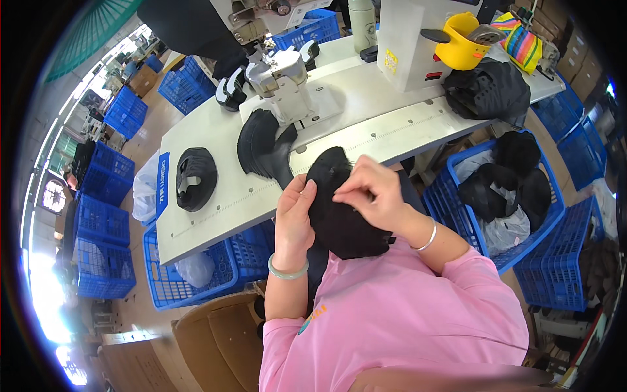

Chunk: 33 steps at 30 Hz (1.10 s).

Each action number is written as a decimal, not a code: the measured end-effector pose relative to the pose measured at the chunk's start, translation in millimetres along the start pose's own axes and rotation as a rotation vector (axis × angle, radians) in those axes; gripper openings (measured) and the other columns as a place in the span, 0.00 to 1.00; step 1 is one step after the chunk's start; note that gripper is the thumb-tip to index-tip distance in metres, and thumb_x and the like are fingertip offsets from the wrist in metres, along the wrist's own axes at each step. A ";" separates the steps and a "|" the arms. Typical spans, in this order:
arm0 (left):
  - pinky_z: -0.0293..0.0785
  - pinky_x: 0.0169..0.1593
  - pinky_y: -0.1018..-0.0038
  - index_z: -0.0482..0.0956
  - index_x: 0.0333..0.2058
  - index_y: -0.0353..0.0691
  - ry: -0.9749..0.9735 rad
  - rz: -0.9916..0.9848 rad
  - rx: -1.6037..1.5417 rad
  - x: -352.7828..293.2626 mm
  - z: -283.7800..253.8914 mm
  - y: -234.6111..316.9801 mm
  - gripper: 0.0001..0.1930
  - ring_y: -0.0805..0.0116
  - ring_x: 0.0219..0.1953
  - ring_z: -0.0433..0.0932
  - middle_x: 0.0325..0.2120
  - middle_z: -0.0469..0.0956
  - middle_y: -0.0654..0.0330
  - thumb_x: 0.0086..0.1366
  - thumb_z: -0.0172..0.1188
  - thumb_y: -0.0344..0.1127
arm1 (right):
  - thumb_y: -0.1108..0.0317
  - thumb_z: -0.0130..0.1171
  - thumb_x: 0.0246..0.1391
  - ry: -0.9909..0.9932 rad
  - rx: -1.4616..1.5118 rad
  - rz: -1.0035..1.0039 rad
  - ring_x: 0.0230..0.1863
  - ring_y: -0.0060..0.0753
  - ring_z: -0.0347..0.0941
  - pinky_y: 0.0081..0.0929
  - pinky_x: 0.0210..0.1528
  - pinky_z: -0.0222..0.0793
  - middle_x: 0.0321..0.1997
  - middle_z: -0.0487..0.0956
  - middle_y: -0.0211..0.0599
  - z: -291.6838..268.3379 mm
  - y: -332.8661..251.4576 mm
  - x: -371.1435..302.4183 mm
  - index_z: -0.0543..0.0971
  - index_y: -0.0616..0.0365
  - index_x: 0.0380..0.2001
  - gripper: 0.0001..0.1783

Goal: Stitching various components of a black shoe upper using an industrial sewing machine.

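Held up before my chest is a black fabric piece (346,222) with a rounded outline. My left hand (297,209) grips its left edge, thumb on top and fingers behind. Over its upper right part, my right hand (373,195) is closed in a pinch; whatever sits between those fingertips is too small to make out. Just beyond, a stack of curved black pieces (256,144) lies beside the sewing machine's metal head (281,75). Another black piece with an opening, like a shoe upper (196,179), rests on the left of the white table (225,212).
A black bundle (486,91) and a yellow duck-shaped cup (460,46) are at the table's right. Blue crates stand around: one at right (558,215) holds black pieces and plastic bags, another (157,281) is under the table. A cardboard box (219,340) stands at lower left.
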<state>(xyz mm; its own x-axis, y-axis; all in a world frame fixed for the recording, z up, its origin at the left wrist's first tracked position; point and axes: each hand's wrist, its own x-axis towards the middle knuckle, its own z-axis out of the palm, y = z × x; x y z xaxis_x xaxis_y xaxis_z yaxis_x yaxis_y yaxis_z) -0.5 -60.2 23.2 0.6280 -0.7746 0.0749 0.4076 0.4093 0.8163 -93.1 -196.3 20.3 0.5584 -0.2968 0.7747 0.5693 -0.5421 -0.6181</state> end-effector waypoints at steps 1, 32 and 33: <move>0.74 0.44 0.78 0.72 0.43 0.31 0.011 0.017 -0.004 -0.9 -0.3 0.2 0.10 0.72 0.39 0.78 0.38 0.78 0.56 0.70 0.46 0.32 | 0.77 0.68 0.40 0.023 0.018 0.058 0.20 0.23 0.61 0.19 0.23 0.55 0.21 0.68 0.29 -5.5 -3.7 1.2 0.78 0.57 0.24 0.08; 0.75 0.43 0.78 0.68 0.45 0.32 0.092 0.072 0.048 -10.8 10.9 -2.7 0.10 0.73 0.39 0.78 0.39 0.78 0.55 0.70 0.47 0.32 | 0.78 0.66 0.43 -0.002 -0.068 0.151 0.19 0.24 0.68 0.20 0.20 0.63 0.25 0.70 0.32 -12.8 -10.2 -7.5 0.76 0.58 0.26 0.08; 0.75 0.43 0.78 0.68 0.45 0.31 0.083 0.075 0.036 -10.3 10.9 -3.4 0.10 0.73 0.39 0.77 0.39 0.78 0.56 0.70 0.47 0.32 | 0.77 0.66 0.43 -0.006 -0.117 0.108 0.19 0.24 0.69 0.21 0.20 0.62 0.25 0.70 0.32 -9.5 -9.7 -6.8 0.76 0.58 0.26 0.08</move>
<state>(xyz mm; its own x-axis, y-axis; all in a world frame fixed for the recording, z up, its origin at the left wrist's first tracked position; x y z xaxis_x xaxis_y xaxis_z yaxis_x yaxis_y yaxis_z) -15.5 -58.9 25.9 0.7093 -0.6991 0.0904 0.3340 0.4462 0.8303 -108.1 -196.4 22.3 0.6166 -0.3538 0.7033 0.4316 -0.5952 -0.6778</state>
